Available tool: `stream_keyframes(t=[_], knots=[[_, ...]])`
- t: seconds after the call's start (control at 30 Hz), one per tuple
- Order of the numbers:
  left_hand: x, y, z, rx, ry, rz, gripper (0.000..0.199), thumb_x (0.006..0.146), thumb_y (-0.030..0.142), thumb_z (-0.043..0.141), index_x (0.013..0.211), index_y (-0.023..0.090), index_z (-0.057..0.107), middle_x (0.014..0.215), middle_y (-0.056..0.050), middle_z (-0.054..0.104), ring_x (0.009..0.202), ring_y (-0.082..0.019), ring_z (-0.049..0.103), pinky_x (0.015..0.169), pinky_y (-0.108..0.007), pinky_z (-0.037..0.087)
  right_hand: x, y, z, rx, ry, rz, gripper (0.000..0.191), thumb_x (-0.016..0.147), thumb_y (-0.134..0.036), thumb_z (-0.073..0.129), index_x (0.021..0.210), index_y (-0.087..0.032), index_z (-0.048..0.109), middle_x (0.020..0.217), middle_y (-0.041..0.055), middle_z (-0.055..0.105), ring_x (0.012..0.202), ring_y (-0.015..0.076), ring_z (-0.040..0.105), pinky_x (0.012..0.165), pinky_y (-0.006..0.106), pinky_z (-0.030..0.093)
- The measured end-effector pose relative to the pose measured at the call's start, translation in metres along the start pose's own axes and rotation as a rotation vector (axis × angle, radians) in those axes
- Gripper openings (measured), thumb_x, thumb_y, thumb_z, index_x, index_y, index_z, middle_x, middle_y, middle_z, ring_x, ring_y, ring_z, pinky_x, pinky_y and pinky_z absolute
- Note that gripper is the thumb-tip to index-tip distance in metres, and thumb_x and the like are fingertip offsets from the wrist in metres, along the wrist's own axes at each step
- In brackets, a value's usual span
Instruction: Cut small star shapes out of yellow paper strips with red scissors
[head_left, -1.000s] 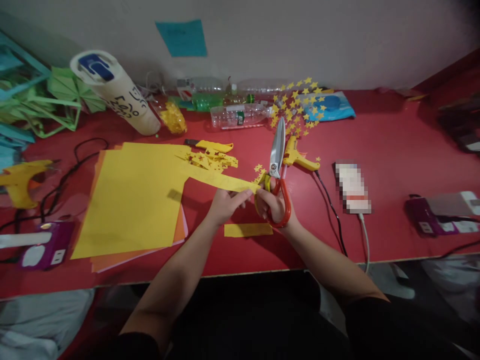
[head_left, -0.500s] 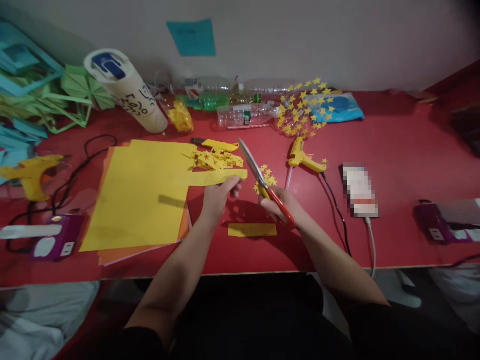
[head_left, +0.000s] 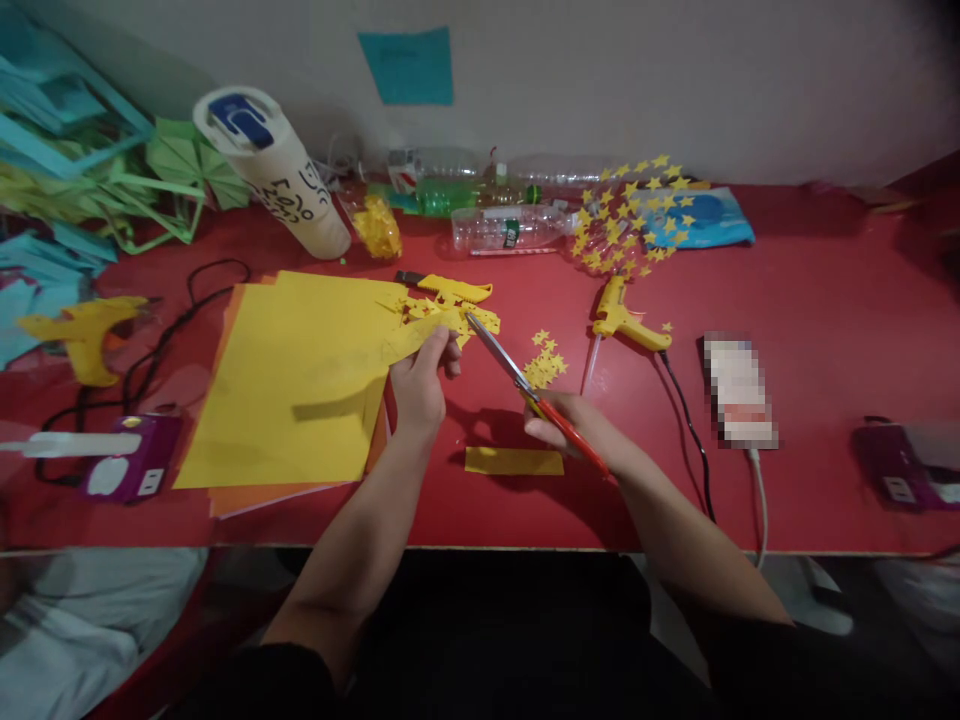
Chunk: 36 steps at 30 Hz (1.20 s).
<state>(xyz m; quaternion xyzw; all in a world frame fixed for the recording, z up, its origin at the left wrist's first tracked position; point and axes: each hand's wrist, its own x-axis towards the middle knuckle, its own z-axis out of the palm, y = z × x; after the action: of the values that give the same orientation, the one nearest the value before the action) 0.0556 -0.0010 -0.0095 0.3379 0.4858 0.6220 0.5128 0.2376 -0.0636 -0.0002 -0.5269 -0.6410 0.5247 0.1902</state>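
Note:
My left hand [head_left: 426,378] pinches a strip of yellow paper [head_left: 417,338] between thumb and fingers, above the right edge of the yellow paper sheets [head_left: 285,400]. In my right hand [head_left: 574,425] is a pair of scissors [head_left: 564,428] with red and yellow handles. Their blades look closed, and the tips point up and left, close to my left fingertips. Punched yellow paper scraps [head_left: 450,310] lie just beyond the strip. A small pile of yellow paper stars [head_left: 546,365] is beside the scissors. Nearer to me, another yellow strip [head_left: 514,461] rests on the red table [head_left: 435,510].
A yellow box cutter [head_left: 454,288] lies behind the scraps. Glue guns [head_left: 634,325] with black cords are on both sides. Plastic bottles [head_left: 517,230], a white tumbler [head_left: 281,180] and a star-covered object [head_left: 626,220] stand or lie along the wall. A phone [head_left: 741,390] is at right.
My left hand has drawn the strip left and tilted it. The scissors have dropped lower, their tips now nearer the scraps. The view has shifted slightly.

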Motion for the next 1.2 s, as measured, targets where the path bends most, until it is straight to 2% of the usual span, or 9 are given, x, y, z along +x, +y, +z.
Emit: stream_keyframes(t=[0.1, 0.23, 0.4, 0.77, 0.97, 1.2], knots=[[0.001, -0.003, 0.0, 0.005, -0.01, 0.001, 0.023, 0.074, 0.036, 0.066, 0.064, 0.015, 0.065, 0.052, 0.003, 0.058, 0.042, -0.004, 0.048, 0.041, -0.019, 0.036, 0.0, -0.001, 0.001, -0.009, -0.012, 0.001, 0.066, 0.07, -0.087, 0.046, 0.068, -0.021, 0.043, 0.063, -0.0022, 0.041, 0.057, 0.0127, 0.037, 0.054, 0.028, 0.033], [-0.001, -0.007, -0.001, 0.055, -0.101, 0.009, 0.024, 0.077, 0.033, 0.063, 0.059, 0.016, 0.061, 0.051, 0.003, 0.056, 0.044, -0.005, 0.049, 0.043, -0.019, 0.037, -0.001, -0.001, 0.003, -0.032, -0.008, 0.03, 0.065, 0.07, -0.086, 0.047, 0.067, -0.021, 0.045, 0.063, -0.0017, 0.043, 0.058, 0.0132, 0.039, 0.055, 0.028, 0.033], [-0.004, -0.008, -0.002, 0.088, -0.174, 0.016, 0.025, 0.078, 0.031, 0.061, 0.057, 0.017, 0.059, 0.051, 0.003, 0.055, 0.045, -0.005, 0.048, 0.044, -0.019, 0.038, 0.0, -0.002, 0.003, 0.008, -0.005, 0.017, 0.063, 0.071, -0.084, 0.048, 0.066, -0.022, 0.039, 0.06, -0.0037, 0.038, 0.056, 0.0122, 0.036, 0.053, 0.028, 0.03], [-0.003, -0.007, -0.001, 0.098, -0.09, 0.01, 0.025, 0.079, 0.029, 0.061, 0.057, 0.017, 0.058, 0.051, 0.003, 0.055, 0.046, -0.005, 0.049, 0.044, -0.018, 0.039, 0.0, -0.003, 0.005, 0.042, -0.015, 0.026, 0.061, 0.072, -0.082, 0.049, 0.064, -0.023, 0.037, 0.059, -0.0038, 0.038, 0.055, 0.0113, 0.036, 0.05, 0.027, 0.03], [-0.002, -0.011, -0.002, 0.107, -0.093, 0.056, 0.026, 0.078, 0.034, 0.065, 0.059, 0.017, 0.059, 0.051, 0.004, 0.056, 0.043, -0.005, 0.049, 0.042, -0.018, 0.039, 0.0, -0.006, 0.007, 0.096, -0.007, 0.052, 0.058, 0.075, -0.077, 0.052, 0.063, -0.024, 0.034, 0.055, -0.0054, 0.036, 0.049, 0.0099, 0.035, 0.046, 0.025, 0.029], [-0.002, -0.011, -0.002, 0.127, -0.114, 0.069, 0.029, 0.079, 0.036, 0.065, 0.058, 0.017, 0.057, 0.051, 0.004, 0.055, 0.042, -0.005, 0.05, 0.042, -0.018, 0.04, 0.0, 0.005, 0.014, 0.192, 0.005, 0.094, 0.052, 0.081, -0.07, 0.054, 0.066, -0.023, 0.036, 0.051, -0.0069, 0.038, 0.041, 0.0081, 0.037, 0.041, 0.024, 0.031]])
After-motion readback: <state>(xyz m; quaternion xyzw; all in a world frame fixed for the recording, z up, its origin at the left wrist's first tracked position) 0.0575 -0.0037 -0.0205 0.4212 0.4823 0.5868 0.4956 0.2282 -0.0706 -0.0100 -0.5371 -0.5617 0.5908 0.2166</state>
